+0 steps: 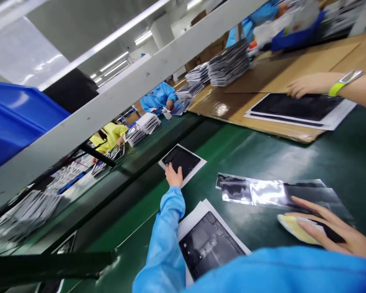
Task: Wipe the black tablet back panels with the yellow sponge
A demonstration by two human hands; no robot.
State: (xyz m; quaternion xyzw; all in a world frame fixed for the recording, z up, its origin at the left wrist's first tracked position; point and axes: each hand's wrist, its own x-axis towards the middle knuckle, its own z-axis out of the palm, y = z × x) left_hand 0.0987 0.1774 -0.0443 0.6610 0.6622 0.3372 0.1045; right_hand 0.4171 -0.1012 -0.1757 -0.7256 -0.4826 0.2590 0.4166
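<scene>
My left hand, in a light blue sleeve, reaches far out and rests on the near edge of a black panel on a white sheet lying on the green belt; its fingers curl over the edge. My right hand lies flat with fingers stretched, pressing a yellow-white cloth onto the belt, next to a shiny clear bag. Between my arms lies a second dark panel on a white sheet.
The green conveyor belt runs through the scene. Another person's hand with a green watchband touches a black panel on a cardboard-topped table. Stacks of grey bags, a blue bin, a grey frame bar and other workers stand beyond.
</scene>
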